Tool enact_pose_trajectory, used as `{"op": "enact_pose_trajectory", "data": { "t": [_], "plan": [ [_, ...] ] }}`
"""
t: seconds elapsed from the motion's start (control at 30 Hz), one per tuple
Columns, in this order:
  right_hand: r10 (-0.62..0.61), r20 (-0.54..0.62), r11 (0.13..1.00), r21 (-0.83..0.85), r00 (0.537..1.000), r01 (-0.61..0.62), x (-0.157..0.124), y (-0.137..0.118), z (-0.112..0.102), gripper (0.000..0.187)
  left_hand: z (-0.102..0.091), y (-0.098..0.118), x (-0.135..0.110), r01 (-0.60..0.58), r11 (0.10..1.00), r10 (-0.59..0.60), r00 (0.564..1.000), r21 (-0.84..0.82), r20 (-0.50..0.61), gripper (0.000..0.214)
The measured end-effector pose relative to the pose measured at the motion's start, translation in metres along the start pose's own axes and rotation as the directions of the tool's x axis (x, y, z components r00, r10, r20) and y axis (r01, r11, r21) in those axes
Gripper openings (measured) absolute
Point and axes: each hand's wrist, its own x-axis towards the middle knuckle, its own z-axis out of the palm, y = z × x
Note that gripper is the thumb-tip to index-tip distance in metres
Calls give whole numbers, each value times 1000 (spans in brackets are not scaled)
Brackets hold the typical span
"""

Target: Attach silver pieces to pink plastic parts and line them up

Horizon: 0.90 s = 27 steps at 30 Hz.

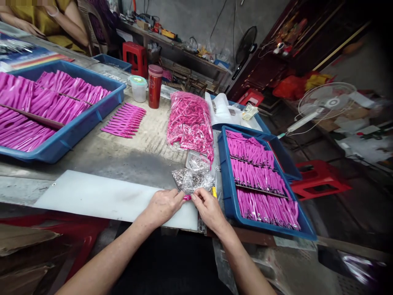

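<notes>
Both hands pinch one small pink piece [187, 197]: left hand [164, 206] and right hand [208, 208] fingertips narrowed on its ends.

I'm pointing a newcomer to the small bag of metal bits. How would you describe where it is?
Find the white board on the near table edge. Beyond its right end, beside the right-hand blue tray, lies the clear bag of metal bits. Unlike the big bag of pink pieces behind it, it is small and silvery.
</notes>
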Motion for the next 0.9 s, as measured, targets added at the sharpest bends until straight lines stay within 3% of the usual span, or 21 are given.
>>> {"op": "enact_pose_trajectory", "data": {
  "t": [0.27,0.6,0.9],
  "plan": [
    [-34,11,999,-15,999,35,-1,-5,10,24,-2,-1,-2,-48,999,48,999,19,-3,24],
    [61,-4,990,131,998,-60,0,0,19,26,-1,-2,-2,-49,999,48,998,22,29,25],
    [26,-18,996,84,999,-25,0,0,19,30,-2,-2,-4,-37,999,38,999,-21,36,24]
  ]
}}
